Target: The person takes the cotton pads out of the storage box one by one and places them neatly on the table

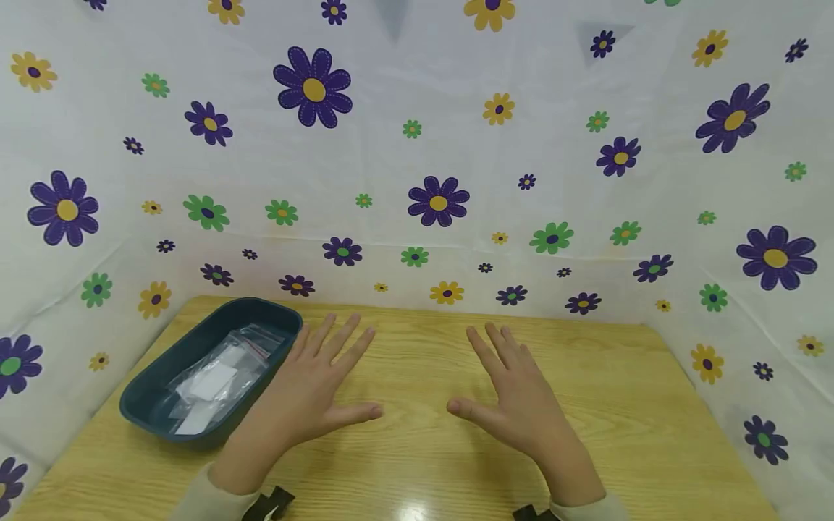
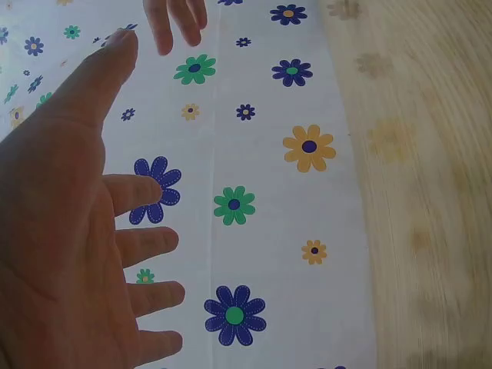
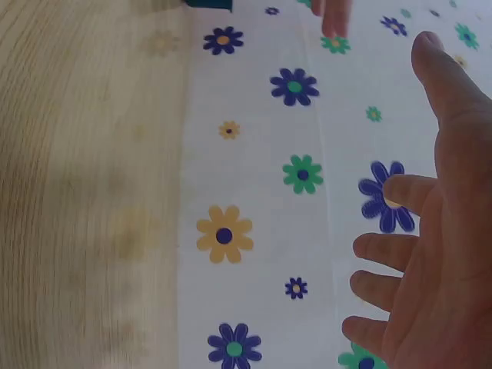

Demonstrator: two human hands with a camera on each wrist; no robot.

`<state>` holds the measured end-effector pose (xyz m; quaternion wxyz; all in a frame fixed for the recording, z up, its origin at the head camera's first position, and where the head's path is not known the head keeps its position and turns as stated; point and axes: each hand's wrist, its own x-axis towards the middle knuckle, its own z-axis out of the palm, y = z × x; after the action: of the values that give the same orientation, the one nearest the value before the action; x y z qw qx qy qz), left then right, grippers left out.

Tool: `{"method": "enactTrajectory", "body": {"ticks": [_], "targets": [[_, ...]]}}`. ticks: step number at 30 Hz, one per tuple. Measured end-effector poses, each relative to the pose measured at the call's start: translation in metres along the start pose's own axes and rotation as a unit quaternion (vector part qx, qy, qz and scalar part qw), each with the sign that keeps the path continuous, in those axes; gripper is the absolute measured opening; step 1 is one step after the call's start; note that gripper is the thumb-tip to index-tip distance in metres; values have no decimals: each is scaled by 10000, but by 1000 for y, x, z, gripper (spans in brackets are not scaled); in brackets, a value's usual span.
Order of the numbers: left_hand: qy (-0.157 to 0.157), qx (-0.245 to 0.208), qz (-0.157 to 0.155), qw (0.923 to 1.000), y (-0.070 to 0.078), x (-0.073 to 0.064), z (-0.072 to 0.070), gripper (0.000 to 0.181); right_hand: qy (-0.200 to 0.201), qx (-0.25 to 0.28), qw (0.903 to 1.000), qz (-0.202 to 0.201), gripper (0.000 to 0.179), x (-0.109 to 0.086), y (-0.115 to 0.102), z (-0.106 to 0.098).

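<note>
My left hand (image 1: 309, 394) is spread over the table, fingers straight and thumb out to the right, holding nothing. Just left of it stands a dark teal plastic tub (image 1: 146, 398), its right side partly hidden behind the hand and wrist. Inside the tub lie several clear zip bags (image 1: 237, 365) with white pieces in them. My right hand (image 1: 524, 405) is also spread, its thumb pointing left toward the other hand, and nothing is in its grasp. Both palms show with straight fingers in the wrist views, the left hand (image 2: 61, 231) and the right hand (image 3: 453, 254).
The light wooden table (image 1: 417, 376) carries the tub at its left side. A white cloth (image 1: 391, 159) with purple, green and yellow flowers rises behind the table and along both sides. Dark straps (image 1: 268, 504) sit at both wrists, by the pale sleeves.
</note>
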<state>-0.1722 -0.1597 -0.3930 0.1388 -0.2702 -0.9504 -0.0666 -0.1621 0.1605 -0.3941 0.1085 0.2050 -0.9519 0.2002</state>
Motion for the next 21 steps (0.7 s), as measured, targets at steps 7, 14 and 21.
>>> {"method": "enactTrajectory", "body": {"ticks": [7,14,21], "targets": [[-34,-42,-104,9999,-12,-20,-1,103,-235,161,9993,-222,98,16,-19,16],[-163,91,-314,9993,-28,-36,-11,105,-491,113,9977,-457,97,32,-34,33],[-202,289,-559,9978,-48,-52,-20,105,-726,204,9946,-708,99,48,-52,49]]}}
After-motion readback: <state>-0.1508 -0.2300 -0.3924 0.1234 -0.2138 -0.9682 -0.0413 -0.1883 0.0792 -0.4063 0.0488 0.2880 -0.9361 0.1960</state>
